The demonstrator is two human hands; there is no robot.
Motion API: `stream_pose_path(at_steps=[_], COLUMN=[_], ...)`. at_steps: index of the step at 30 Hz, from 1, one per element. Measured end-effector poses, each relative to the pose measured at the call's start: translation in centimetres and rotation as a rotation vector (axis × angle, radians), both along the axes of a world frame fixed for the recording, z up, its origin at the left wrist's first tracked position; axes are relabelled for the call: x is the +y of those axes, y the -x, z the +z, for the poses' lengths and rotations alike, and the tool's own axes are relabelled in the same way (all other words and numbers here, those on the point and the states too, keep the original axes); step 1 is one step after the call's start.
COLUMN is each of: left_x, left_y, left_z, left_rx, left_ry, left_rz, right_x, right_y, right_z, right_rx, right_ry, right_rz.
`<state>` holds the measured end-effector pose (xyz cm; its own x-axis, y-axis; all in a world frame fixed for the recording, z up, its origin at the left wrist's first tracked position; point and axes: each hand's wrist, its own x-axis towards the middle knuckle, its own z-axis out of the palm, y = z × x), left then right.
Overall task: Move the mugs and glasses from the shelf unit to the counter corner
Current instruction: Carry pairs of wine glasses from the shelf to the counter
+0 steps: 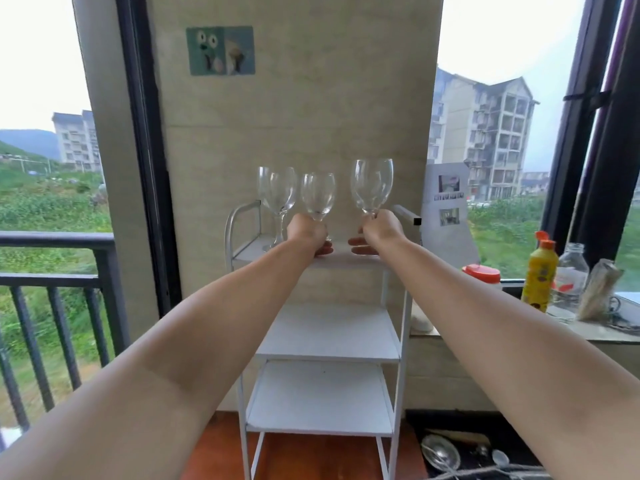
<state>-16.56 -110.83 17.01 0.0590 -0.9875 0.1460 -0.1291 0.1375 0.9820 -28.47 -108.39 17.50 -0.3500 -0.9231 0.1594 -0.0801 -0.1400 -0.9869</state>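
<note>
On the shelf unit's (242, 252) top shelf, one glass (277, 195) stands at 9 o'clock of two hand-held glasses (318, 197) (372, 185).

Beige tiled wall pillar (301, 109) centre, small picture sticker (221, 50) high on it, dark-framed windows on both sides letting in flat overcast daylight. Left window shows a black railing (52, 278), green hillside and apartment blocks; right window shows a grey multi-storey building (485, 133). Reddish-brown floor (311, 455) below; stone window ledge (519, 336) at right.
</note>
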Motion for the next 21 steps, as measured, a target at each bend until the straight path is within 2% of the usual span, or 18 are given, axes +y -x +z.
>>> stream_pose_path(at_steps=[10,16,21], left_x=[6.5,12.2,16.5], left_y=[-0.7,-3.0,-4.4], left_z=[1.1,-1.0,-3.7], left_rx=[0.062,0.105,0.12], left_ry=[0.119,0.153,0.117], left_rz=[-0.039,-0.067,-0.116], right_x=[4.6,9.9,15.2], right_y=[0.4,0.1,0.4], right_z=[1.1,-0.8,-5.2], right_rx=[0.273,0.249,0.2], right_ry=[0.205,0.25,0.214], right_rz=[0.057,0.196,0.268])
